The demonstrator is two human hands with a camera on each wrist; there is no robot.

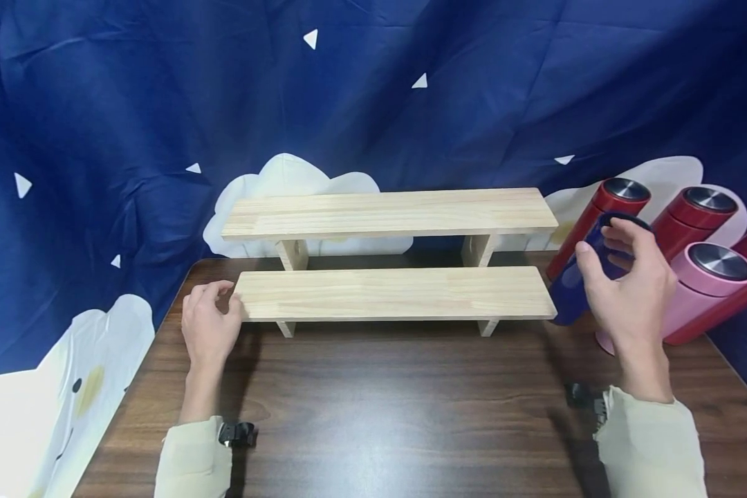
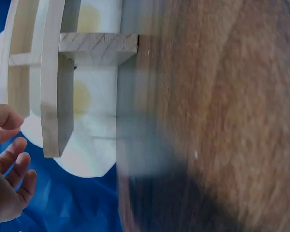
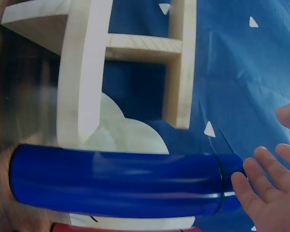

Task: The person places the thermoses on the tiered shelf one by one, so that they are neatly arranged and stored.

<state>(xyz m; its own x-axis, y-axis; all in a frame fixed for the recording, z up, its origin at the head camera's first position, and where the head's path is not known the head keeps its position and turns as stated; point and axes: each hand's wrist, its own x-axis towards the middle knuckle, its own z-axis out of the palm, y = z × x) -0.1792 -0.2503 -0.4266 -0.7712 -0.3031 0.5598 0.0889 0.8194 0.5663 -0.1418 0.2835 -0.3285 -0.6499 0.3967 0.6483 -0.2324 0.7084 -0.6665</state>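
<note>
A tall blue thermos flask [image 1: 570,296] stands at the right end of a two-tier light wooden shelf [image 1: 392,294]. My right hand [image 1: 638,287] is by the flask's top and hides part of it. In the right wrist view its fingers [image 3: 262,181] are at the blue lid, while the thumb stays well apart from them. I cannot tell whether they touch the lid. My left hand [image 1: 211,319] is beside the left end of the lower tier, fingers loosely bent and holding nothing. From the left wrist view, its fingers [image 2: 17,162] appear apart from the lower board.
Red thermos flasks [image 1: 694,214] and a pink one [image 1: 703,277] with silver lid tops crowd the right side, behind and beside my right hand. A dark wooden table [image 1: 373,408] carries everything. Behind it hangs a blue cloth [image 1: 162,104] with white cloud and triangle prints.
</note>
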